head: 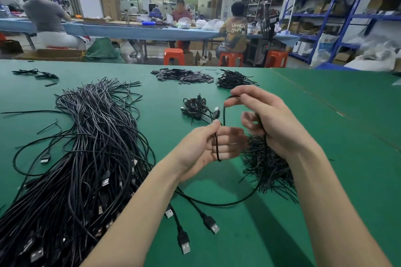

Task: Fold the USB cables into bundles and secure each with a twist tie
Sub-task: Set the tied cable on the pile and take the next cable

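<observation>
While the left hand [213,144] grips a black cable [224,115], the right hand [269,119] pinches its loop. Twist ties [267,165] lie beneath on the green table [325,136].

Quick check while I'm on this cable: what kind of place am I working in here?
Most likely a small factory or assembly workshop. A big heap of loose USB cables lies on the green work table, people sit on stools at a long blue bench behind, and blue storage racks line the right wall.

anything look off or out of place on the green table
Nothing damaged or spilled. Only strays: one short black piece lies alone at far left, apart from the main pile of cables, and one cable loops out from its left side.
</observation>
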`<state>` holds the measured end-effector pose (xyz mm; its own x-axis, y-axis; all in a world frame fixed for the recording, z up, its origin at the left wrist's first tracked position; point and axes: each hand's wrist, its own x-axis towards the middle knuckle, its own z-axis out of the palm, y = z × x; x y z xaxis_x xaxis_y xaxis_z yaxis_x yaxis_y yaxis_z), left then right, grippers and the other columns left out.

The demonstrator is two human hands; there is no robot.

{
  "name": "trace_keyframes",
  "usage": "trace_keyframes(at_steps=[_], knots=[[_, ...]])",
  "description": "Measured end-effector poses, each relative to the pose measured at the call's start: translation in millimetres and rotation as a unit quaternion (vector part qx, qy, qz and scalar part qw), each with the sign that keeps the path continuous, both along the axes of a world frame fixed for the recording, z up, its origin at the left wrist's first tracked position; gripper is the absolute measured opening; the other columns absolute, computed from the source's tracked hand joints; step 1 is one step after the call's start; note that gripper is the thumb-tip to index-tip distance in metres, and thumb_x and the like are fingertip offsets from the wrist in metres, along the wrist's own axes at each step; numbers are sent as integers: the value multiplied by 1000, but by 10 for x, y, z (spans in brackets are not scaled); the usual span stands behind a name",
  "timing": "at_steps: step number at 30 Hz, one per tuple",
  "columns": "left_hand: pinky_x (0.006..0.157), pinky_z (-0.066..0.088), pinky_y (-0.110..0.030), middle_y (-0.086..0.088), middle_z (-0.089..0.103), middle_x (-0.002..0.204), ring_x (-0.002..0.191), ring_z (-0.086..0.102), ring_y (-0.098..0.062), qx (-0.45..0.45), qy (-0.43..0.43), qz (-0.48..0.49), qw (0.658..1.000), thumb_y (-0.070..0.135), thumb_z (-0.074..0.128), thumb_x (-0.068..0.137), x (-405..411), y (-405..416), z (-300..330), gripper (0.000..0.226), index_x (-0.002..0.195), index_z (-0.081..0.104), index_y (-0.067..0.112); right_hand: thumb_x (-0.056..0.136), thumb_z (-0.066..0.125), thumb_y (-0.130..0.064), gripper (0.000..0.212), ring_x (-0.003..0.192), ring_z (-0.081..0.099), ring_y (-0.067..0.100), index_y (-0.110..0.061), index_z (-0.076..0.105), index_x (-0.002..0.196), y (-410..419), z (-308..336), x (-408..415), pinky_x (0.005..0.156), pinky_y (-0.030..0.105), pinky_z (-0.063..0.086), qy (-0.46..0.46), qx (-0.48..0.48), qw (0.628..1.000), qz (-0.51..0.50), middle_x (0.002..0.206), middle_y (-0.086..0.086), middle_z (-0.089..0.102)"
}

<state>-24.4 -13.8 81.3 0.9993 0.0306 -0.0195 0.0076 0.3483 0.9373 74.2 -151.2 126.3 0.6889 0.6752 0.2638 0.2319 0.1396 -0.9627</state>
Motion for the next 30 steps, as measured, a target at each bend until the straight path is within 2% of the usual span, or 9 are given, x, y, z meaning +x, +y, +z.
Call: trace_keyframes(at_steps=[4,8,13,15,18,20,23,26,30], knots=[[79,61,-32,-17,74,99,85,73,-24,-123,-34,53,990,29,25,109,-25,140,56,50,112,67,2,101,55,-22,15,59,54,12,-22,66,111,-40,-70,-36,48,19,42,-14,-96,972,216,111,7,71],[89,59,-34,-21,67,124,112,68,-31,-220,-64,56,972,28,27,108,-84,354,120,53,121,65,-6,101,52,-16,15,69,56,19,-25,62,107,-115,-338,67,58,21,46,47,-233,908,344,94,9,70],[73,61,-28,-15,72,116,98,74,-24,-194,-72,35,978,30,31,105,-147,464,129,53,108,75,1,97,55,-9,21,60,45,10,-23,67,88,-140,-565,187,49,16,32,138,-250,922,261,76,0,53],[71,60,-28,-17,73,113,94,75,-24,-115,-59,22,991,33,34,102,-154,455,114,52,105,77,4,98,53,-4,26,51,36,5,-24,65,85,-73,-568,205,43,14,21,180,-219,946,159,72,-3,49],[73,60,-29,-21,73,109,94,74,-30,57,-28,8,998,35,28,106,-124,391,77,58,100,78,4,99,46,-3,21,44,34,3,-20,56,93,50,-438,196,39,13,18,271,-64,960,25,72,-3,56],[76,61,-30,-21,74,106,97,73,-33,136,0,8,991,34,26,108,-91,342,49,58,103,74,2,100,46,-4,17,47,38,5,-17,56,97,117,-305,133,38,13,24,246,-6,969,-8,78,0,63],[84,60,-31,-19,75,105,100,73,-29,160,18,61,985,32,28,109,-23,273,7,53,111,70,0,100,51,-4,17,51,42,8,-17,62,96,197,-177,-15,42,15,30,132,2,991,-2,85,0,69],[95,56,-38,-16,76,102,100,71,-27,107,-15,151,983,29,28,110,2,286,5,48,107,69,5,99,54,-8,17,58,48,10,-19,66,94,244,-213,-128,50,19,39,71,-21,990,116,97,3,66],[93,56,-32,-17,69,123,114,67,-26,-109,-81,133,982,31,23,109,-104,464,93,52,125,60,-3,98,56,-12,10,67,55,18,-19,63,98,221,-402,-142,62,26,49,97,-102,946,293,95,5,65]])
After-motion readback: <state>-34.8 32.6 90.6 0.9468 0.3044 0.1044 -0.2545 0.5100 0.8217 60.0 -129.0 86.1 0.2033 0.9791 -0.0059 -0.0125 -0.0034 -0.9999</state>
